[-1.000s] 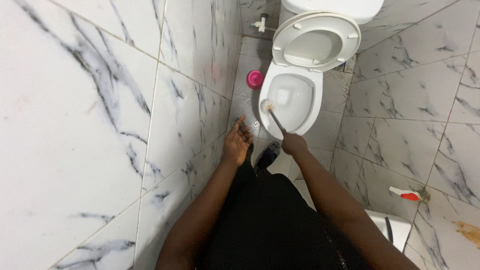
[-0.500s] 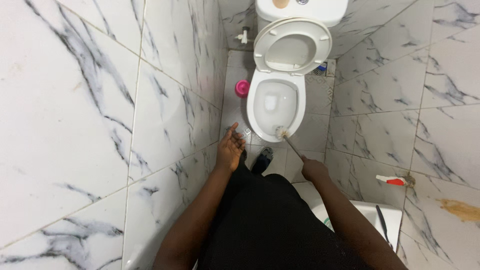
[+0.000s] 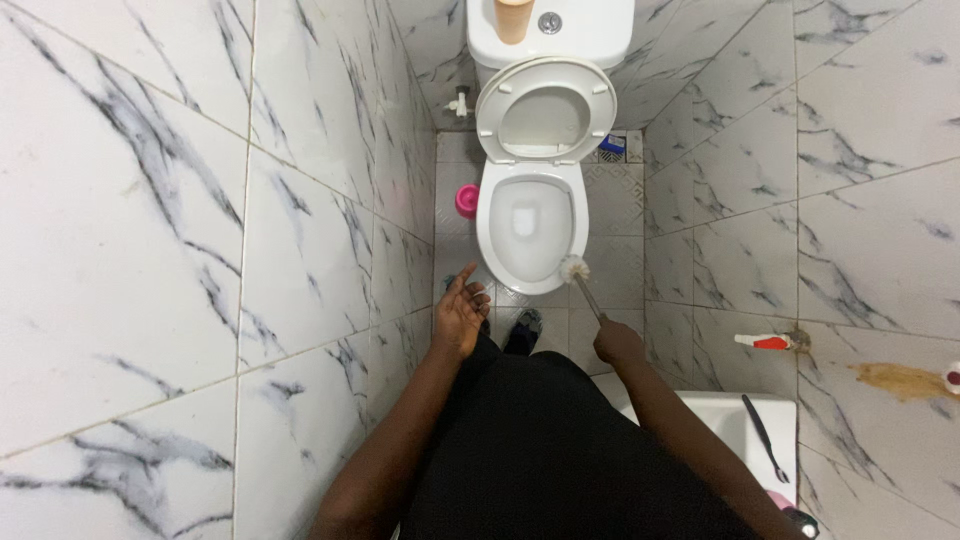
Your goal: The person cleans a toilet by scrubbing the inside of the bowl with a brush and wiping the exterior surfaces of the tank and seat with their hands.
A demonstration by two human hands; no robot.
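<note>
Left hand (image 3: pixel 460 318) empty, fingers spread, palm up near the marble wall, apparently for balance. Pink holder (image 3: pixel 467 200) on the floor left of the toilet bowl (image 3: pixel 530 222). Seat raised, giving rim access. Right hand (image 3: pixel 618 342) clamped on toilet brush (image 3: pixel 583 285), bristles at the bowl's front right edge.

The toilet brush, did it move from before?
Yes. The toilet brush came out of the toilet bowl to its front right rim, held by the right hand.
</note>
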